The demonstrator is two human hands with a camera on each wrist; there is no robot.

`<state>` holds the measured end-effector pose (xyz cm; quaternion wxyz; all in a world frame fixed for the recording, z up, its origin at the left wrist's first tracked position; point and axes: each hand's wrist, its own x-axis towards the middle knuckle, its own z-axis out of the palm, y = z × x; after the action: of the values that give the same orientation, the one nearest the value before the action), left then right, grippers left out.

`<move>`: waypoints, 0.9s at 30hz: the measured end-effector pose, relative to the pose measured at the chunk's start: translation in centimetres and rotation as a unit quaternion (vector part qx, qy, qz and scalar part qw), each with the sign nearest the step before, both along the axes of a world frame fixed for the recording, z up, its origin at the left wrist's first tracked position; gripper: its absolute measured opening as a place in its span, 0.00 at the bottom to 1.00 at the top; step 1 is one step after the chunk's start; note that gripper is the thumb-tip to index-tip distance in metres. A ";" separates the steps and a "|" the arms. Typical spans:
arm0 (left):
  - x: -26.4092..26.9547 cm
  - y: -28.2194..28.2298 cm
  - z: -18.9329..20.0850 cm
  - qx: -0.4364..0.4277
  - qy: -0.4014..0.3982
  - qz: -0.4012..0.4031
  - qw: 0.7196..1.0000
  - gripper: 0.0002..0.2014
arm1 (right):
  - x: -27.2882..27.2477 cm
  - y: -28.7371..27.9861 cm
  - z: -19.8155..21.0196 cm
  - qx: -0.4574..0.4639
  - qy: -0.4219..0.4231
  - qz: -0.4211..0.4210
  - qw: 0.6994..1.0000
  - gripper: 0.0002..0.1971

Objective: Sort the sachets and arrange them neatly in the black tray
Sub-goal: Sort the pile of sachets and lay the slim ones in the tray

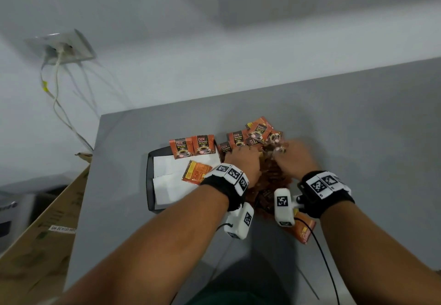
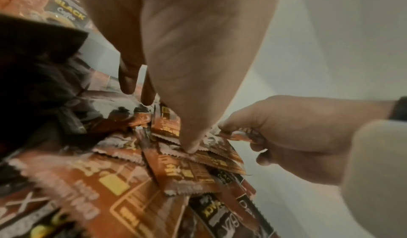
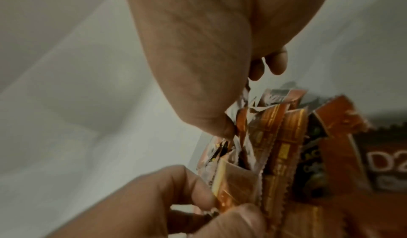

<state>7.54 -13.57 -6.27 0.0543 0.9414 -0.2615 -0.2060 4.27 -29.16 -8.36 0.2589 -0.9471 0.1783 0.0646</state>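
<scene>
Sachets [image 1: 269,176] heaped right of tray [image 1: 150,185], under both hands; left hand [image 1: 243,161] and right hand [image 1: 296,157] each pinching some.

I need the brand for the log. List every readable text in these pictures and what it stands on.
"D2X": sachets in the black tray, e.g. sachet.
"BLACK Coffee": same sachets; also a sachet in the left wrist view.
Yellow print on sachet backs: blurred.
Cardboard box label: too small.
</scene>
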 end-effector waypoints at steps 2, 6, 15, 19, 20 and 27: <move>0.2 -0.5 0.2 0.011 0.009 0.011 1.000 0.37 | -0.6 0.0 -0.2 -0.037 0.012 0.015 0.999 0.09; 0.8 -0.4 1.2 -0.096 0.035 0.039 0.994 0.37 | -0.7 0.3 -1.4 -0.117 0.019 0.051 0.992 0.07; 1.7 1.2 4.3 -0.111 0.112 0.007 0.987 0.24 | -1.9 0.0 0.6 0.234 -0.043 -0.098 0.966 0.07; 0.9 0.1 2.7 -0.035 0.131 -0.066 0.989 0.27 | -2.8 -1.7 0.7 0.295 -0.080 -0.159 0.939 0.07; 0.8 -0.2 2.3 -0.004 0.121 -0.088 0.989 0.29 | -3.0 -2.1 0.5 0.305 -0.084 -0.170 0.933 0.07; 1.1 -1.2 1.7 0.063 0.058 -0.187 0.979 0.35 | -4.1 -3.1 -0.2 0.352 -0.086 -0.181 0.914 0.13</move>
<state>8.61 -14.79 -4.62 -0.0294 0.8638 -0.4157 -0.2832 0.13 -32.24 -8.57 0.5971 -0.7480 0.2896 -0.0061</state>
